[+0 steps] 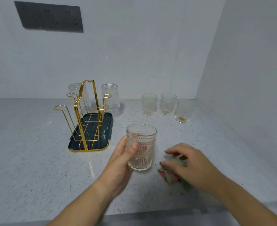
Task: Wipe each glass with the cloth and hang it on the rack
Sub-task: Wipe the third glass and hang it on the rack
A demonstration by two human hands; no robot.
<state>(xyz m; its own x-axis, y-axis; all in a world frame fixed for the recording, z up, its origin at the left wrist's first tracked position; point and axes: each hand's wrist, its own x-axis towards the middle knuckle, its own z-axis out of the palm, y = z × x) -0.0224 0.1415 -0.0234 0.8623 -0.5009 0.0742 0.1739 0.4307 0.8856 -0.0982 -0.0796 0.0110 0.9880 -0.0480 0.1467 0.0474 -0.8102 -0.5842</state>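
My left hand (120,158) grips a ribbed clear glass (141,146), upright, above the counter's middle. To its right my right hand (185,163) rests on a folded green cloth (172,171) lying on the counter, fingers curled over it. The gold wire rack (84,111) stands on a dark tray (105,128) to the left. Two glasses hang upside down on its far pegs: one at the back left (79,97), one at the back right (111,97). The near pegs are bare. Three upright glasses (149,104) (168,103) (183,110) stand in a row at the back right.
The speckled grey counter (37,152) meets pale walls behind and on the right, forming a corner past the three glasses. A dark socket panel (50,17) sits high on the back wall. The counter's front edge (150,214) runs below my forearms.
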